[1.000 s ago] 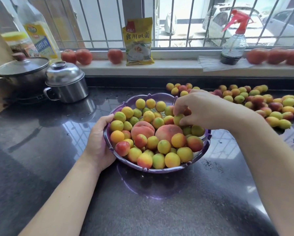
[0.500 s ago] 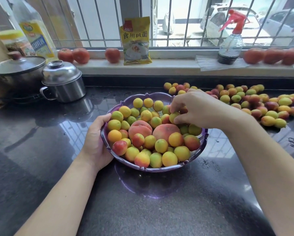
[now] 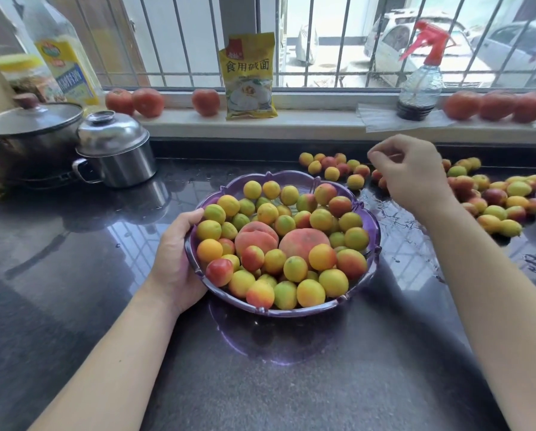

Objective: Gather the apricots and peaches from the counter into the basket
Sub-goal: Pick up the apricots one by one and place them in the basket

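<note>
The purple basket [image 3: 371,213], centre frame, brimmed with yellow-green, red-blushed apricots [image 3: 294,269]; left hand [image 3: 175,259] gripped its rim, right hand [image 3: 411,169] hovered loosely curled, empty.

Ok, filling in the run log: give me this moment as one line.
left hand holds basket rim | right hand empty over counter apricots | basket heaped

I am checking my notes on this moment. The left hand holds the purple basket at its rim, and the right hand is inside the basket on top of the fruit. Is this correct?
Not quite. In the head view the left hand does hold the purple basket at its rim, but the right hand is outside it, raised over the loose fruit on the counter.
</note>
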Action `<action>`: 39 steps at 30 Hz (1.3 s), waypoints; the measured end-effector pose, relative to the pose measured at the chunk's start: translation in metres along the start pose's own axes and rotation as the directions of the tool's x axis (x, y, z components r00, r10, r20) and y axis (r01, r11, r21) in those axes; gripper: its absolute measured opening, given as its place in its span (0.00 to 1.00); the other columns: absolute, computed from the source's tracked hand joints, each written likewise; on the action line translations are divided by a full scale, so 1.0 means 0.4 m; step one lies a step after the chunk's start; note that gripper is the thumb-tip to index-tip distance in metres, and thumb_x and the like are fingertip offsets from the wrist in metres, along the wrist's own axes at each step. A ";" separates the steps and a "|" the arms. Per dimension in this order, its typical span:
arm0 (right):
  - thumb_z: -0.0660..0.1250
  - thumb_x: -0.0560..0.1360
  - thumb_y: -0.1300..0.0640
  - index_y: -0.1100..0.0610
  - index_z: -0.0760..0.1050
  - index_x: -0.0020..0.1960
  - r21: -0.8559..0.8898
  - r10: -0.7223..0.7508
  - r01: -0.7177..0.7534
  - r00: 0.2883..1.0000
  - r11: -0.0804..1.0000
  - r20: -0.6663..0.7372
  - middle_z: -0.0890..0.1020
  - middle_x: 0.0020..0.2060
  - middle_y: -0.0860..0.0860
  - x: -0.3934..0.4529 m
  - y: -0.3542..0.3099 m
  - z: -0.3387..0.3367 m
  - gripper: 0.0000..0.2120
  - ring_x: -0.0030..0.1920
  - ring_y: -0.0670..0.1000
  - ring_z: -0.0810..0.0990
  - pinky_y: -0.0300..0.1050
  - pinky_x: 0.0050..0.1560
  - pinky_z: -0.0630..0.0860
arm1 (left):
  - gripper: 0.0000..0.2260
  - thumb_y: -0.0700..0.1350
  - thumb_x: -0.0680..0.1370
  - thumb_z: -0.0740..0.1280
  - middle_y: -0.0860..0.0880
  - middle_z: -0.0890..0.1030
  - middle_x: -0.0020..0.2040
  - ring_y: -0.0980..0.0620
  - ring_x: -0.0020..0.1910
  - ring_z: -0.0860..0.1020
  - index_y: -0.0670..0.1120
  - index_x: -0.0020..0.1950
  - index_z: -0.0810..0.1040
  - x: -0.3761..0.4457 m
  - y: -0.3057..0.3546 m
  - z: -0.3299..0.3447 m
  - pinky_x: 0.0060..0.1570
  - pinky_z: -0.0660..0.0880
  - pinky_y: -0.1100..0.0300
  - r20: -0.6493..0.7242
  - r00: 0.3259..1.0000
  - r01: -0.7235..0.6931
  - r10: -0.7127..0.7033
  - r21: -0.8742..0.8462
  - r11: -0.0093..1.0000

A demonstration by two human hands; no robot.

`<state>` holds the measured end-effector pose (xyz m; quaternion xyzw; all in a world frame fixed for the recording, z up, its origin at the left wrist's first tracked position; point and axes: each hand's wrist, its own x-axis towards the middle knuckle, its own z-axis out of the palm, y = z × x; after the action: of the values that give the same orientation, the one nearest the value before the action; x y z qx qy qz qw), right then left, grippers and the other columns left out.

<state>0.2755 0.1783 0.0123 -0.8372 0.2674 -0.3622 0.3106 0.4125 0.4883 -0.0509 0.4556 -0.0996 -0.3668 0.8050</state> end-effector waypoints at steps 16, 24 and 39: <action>0.62 0.77 0.62 0.61 0.75 0.63 -0.487 0.295 -0.363 0.932 0.795 -0.213 0.72 0.64 0.64 -0.041 0.179 0.032 0.14 0.59 0.70 0.75 0.60 0.58 0.74 | 0.23 0.55 0.85 0.57 0.37 0.83 0.68 0.38 0.67 0.82 0.44 0.61 0.88 -0.002 0.000 -0.001 0.66 0.79 0.39 -0.004 1.000 0.006 -0.006 0.016 1.000; 0.66 0.77 0.62 0.64 0.73 0.63 -0.621 0.332 -0.397 0.916 0.676 -0.223 0.69 0.63 0.65 -0.029 0.204 0.029 0.15 0.55 0.72 0.78 0.60 0.57 0.75 | 0.24 0.55 0.85 0.58 0.36 0.82 0.69 0.37 0.68 0.82 0.42 0.64 0.86 -0.004 0.001 0.002 0.64 0.81 0.40 -0.006 1.000 0.006 -0.006 0.018 1.000; 0.63 0.81 0.51 0.48 0.80 0.60 0.038 -0.024 0.020 0.993 0.999 0.117 0.85 0.36 0.48 -0.005 -0.042 0.005 0.10 0.36 0.46 0.82 0.45 0.39 0.79 | 0.24 0.55 0.85 0.58 0.36 0.82 0.69 0.37 0.68 0.81 0.42 0.64 0.87 -0.004 0.000 0.000 0.66 0.79 0.40 0.003 1.000 0.001 -0.001 0.023 1.000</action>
<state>0.2795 0.1916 0.0223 -0.8540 0.2329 -0.3207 0.3371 0.4114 0.4893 -0.0508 0.4643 -0.1050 -0.3666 0.7994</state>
